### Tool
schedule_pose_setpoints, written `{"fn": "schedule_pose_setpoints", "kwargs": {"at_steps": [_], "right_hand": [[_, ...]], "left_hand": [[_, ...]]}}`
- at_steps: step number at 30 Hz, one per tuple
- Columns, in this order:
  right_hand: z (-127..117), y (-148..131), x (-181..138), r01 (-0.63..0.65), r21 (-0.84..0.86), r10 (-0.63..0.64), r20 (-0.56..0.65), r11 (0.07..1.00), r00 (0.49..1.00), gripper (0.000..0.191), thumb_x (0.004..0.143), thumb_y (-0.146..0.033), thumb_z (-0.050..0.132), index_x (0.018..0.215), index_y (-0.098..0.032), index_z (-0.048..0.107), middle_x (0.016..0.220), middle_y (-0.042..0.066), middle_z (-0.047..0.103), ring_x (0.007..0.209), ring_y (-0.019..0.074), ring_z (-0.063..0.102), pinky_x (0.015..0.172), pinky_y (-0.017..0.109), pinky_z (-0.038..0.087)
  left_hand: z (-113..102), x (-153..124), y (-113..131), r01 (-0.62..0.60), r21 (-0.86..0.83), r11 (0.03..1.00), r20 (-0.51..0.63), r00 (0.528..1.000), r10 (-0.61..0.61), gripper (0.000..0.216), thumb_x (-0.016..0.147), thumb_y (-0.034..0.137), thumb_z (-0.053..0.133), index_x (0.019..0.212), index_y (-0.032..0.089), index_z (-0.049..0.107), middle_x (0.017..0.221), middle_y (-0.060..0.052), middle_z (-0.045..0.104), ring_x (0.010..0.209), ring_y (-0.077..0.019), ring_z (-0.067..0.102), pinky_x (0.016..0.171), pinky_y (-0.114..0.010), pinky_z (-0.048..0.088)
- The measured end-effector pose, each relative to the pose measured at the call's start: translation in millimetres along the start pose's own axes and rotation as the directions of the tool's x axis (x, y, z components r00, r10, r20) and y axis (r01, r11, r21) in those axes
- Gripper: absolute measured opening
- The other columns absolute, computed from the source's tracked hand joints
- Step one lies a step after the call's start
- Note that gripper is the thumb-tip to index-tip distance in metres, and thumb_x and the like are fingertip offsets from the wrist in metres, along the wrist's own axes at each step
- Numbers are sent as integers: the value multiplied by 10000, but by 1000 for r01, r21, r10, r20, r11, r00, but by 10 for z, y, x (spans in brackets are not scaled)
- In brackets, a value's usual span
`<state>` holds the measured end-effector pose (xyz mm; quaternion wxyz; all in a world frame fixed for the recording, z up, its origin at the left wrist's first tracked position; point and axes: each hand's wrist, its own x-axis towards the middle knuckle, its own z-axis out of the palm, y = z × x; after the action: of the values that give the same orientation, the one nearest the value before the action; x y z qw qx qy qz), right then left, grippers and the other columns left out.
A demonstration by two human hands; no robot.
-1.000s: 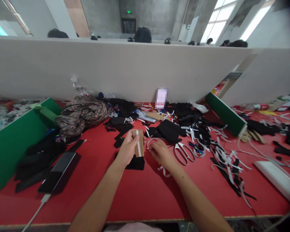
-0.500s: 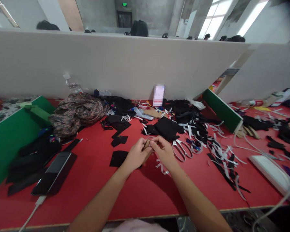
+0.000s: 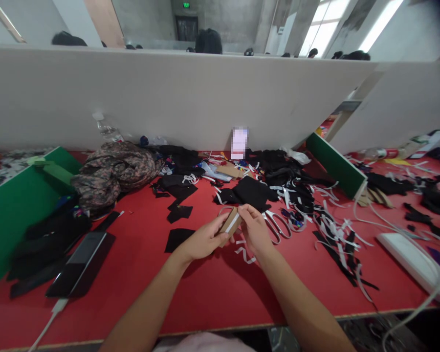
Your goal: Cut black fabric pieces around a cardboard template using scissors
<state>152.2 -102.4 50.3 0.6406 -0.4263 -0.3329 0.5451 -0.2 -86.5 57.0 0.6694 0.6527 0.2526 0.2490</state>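
Observation:
Above the red table, my left hand [image 3: 208, 238] is closed around a small brown cardboard piece [image 3: 227, 229], with a white strip [image 3: 232, 222] lying along its top face. At the far right end of that face, the fingers of my right hand [image 3: 254, 228] pinch the strip against the cardboard. Just beyond my right hand lie white-handled scissors [image 3: 277, 226], their blades hidden. A curled white strip [image 3: 245, 254] rests on the table below my hands. Left of my left hand is a flat black fabric piece [image 3: 179, 239], partly covered by it.
Black fabric scraps [image 3: 252, 193] and tangled white strips [image 3: 339, 233] spread across the back and right. A dark phone-like device [image 3: 81, 264] with a cable lies left. Green dividers [image 3: 336, 164] flank the table [image 3: 205, 303]. A lit phone [image 3: 239, 143] leans on the grey partition [image 3: 168, 98].
The cardboard piece has been turned so its top face and the white strip show. My right hand has moved slightly right, to the piece's far end.

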Motion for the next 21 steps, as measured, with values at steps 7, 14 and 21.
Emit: {"fn": "schedule_pose_setpoints", "kwargs": {"at_steps": [7,14,21], "right_hand": [[23,-25,-78,102,-251,-79,100,963,992,200,753,-354,590,652,-190,534,607,-41,467,473,74,398,439,212,335],[27,-27,-45,149,-264,-174,-75,953,982,118,771,-318,556,758,-206,590,720,-14,563,685,120,509,664,249,412],[57,-105,-88,35,-210,-25,51,977,998,107,718,-280,608,684,-182,581,697,-7,584,600,103,479,599,238,390]], "left_hand": [[66,45,-87,86,-409,908,-141,978,-156,355,831,461,421,1048,189,494,900,-83,632,698,-159,614,628,-288,472],[57,86,-89,-59,-346,936,-310,949,-55,310,798,401,520,1024,189,527,1001,-82,631,790,-141,611,688,-249,470],[24,129,-150,-168,-120,979,-362,925,114,292,808,331,525,1048,168,562,1080,-98,608,960,-178,571,891,-344,414]]}}
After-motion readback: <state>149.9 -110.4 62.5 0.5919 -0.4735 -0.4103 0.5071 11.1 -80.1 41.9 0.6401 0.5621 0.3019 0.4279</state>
